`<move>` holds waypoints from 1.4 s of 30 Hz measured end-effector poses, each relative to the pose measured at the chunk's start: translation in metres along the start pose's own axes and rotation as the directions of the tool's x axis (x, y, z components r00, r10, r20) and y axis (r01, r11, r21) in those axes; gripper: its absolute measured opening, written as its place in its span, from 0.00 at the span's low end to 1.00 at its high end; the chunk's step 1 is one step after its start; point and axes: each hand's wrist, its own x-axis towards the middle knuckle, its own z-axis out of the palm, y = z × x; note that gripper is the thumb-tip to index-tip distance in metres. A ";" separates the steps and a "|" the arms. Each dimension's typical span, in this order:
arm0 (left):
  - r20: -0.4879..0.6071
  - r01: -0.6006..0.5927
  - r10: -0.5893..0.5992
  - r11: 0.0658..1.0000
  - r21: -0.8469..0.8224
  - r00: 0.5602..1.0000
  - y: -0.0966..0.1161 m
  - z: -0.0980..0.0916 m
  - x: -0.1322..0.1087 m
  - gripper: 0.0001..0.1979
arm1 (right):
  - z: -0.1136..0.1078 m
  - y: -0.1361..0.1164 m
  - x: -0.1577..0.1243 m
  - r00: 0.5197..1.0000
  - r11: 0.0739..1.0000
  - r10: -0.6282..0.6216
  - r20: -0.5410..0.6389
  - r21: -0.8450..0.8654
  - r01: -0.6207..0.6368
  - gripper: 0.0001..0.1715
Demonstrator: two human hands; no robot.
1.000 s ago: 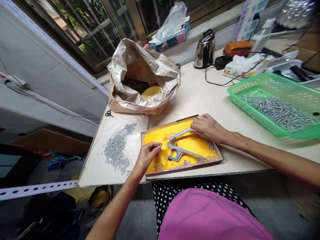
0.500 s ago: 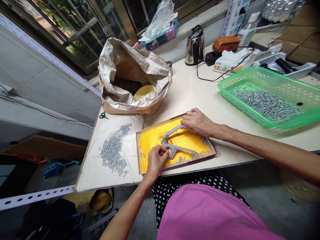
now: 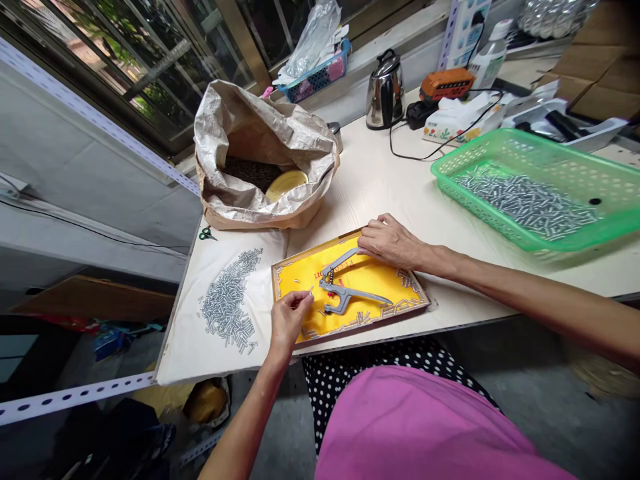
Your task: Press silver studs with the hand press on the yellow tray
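A shallow brown-edged tray [image 3: 275, 300] with a yellow bottom lies near the table's front edge, small metal pins scattered along its sides. Inside it is a grey plier-like tool [image 3: 345, 293] with a spring between its spread handles. My right hand [image 3: 393, 243] is closed round the end of the upper handle. To the left of the tool's jaws, over the yellow surface, my left hand [image 3: 291, 320] pinches a tiny pin [image 3: 311, 291] between thumb and finger. Left of the tray, a pile of metal pins [image 3: 227, 300] rests on white cloth [image 3: 185, 333].
An open sack [image 3: 270, 213] with dark contents and a yellow bowl stands behind the tray. A green basket [image 3: 525, 243] of metal pins is at the right. Green scissors [image 3: 207, 233], a kettle [image 3: 385, 93], an orange battery [image 3: 447, 85] and a tissue box [image 3: 460, 123] are farther off.
My left hand has moved left, away from the tool's jaws, uncovering them. My right hand still holds the upper handle. The camera view has shifted slightly.
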 end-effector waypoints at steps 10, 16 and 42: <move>0.134 0.051 -0.060 0.996 0.069 0.989 0.007 0.023 -0.004 0.08 | -0.007 -0.006 0.005 0.999 0.999 -0.029 0.017 -0.017 0.030 0.24; 0.262 0.262 -0.304 0.948 0.182 0.916 0.011 0.023 0.006 0.07 | 0.004 -0.001 0.010 1.000 0.999 -0.025 -0.002 0.022 0.025 0.21; 0.420 0.492 -0.561 0.827 0.271 0.713 0.035 0.017 0.009 0.08 | -0.006 -0.074 -0.028 0.921 0.978 0.170 0.351 0.058 -0.202 0.52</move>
